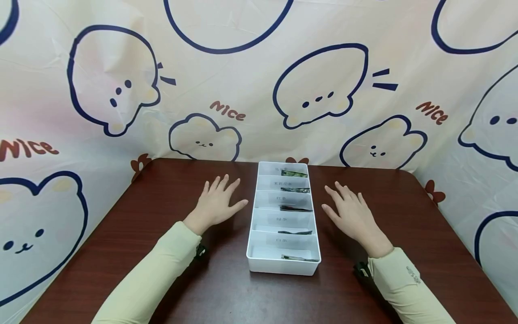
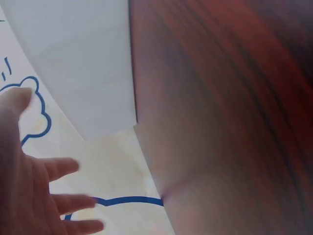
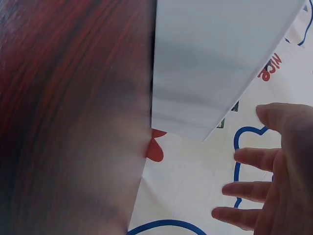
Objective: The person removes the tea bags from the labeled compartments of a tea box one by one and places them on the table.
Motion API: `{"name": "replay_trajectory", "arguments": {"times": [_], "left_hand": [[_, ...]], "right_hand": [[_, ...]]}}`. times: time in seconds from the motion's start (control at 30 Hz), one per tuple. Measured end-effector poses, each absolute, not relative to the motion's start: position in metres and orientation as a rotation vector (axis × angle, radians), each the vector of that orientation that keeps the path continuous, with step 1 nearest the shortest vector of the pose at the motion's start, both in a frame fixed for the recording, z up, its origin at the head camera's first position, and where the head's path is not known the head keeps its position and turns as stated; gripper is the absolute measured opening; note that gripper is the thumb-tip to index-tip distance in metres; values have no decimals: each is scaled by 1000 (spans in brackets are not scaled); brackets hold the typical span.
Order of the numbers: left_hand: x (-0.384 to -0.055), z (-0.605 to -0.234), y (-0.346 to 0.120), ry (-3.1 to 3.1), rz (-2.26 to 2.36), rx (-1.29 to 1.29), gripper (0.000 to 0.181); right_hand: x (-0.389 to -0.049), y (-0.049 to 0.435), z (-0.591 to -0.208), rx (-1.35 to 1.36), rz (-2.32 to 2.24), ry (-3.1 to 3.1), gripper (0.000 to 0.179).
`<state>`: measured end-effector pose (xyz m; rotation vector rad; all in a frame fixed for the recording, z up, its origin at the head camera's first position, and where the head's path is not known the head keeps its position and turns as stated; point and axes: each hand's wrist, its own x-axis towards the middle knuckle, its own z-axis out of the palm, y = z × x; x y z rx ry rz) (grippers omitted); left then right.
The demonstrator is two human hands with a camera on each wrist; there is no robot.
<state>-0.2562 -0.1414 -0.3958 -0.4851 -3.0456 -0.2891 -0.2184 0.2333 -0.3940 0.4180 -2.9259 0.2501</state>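
A long white divided box (image 1: 283, 266) stands in the middle of the table, its compartments in a row from front to back. Each compartment bears a small printed label and has a thin flat packet on its right side, such as the green packet (image 1: 294, 173) at the back and the dark red packet (image 1: 296, 208) in the middle. My left hand (image 1: 217, 201) is left of the box with fingers spread, holding nothing. To the right, my right hand (image 1: 351, 211) is likewise spread and holds nothing. Both wrist views show the box's side wall (image 2: 83, 63) beside the fingers.
The dark brown table (image 1: 202, 292) reaches to a pale cloth backdrop (image 1: 259, 90) printed with blue-outlined cartoon bears, which stands behind and along both sides. A dark wrist strap (image 1: 200, 251) shows under the left sleeve, another strap (image 1: 361, 270) under the right.
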Motion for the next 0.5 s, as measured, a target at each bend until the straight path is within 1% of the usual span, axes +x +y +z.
{"name": "replay_trajectory", "arguments": {"times": [0.07, 0.27, 0.37, 0.5], "left_hand": [[-255, -394, -141, -3047, -296, -516, 69], [-252, -391, -139, -3122, -413, -540, 42], [-252, -389, -138, -3148, -468, -537, 35], [-254, -386, -137, -3138, -529, -549, 31]], "right_hand": [[-218, 234, -393, 429, 266, -2926, 52], [-217, 234, -392, 420, 335, -2980, 23], [-217, 233, -392, 410, 355, -3018, 19], [-217, 234, -392, 413, 368, -3024, 18]]}}
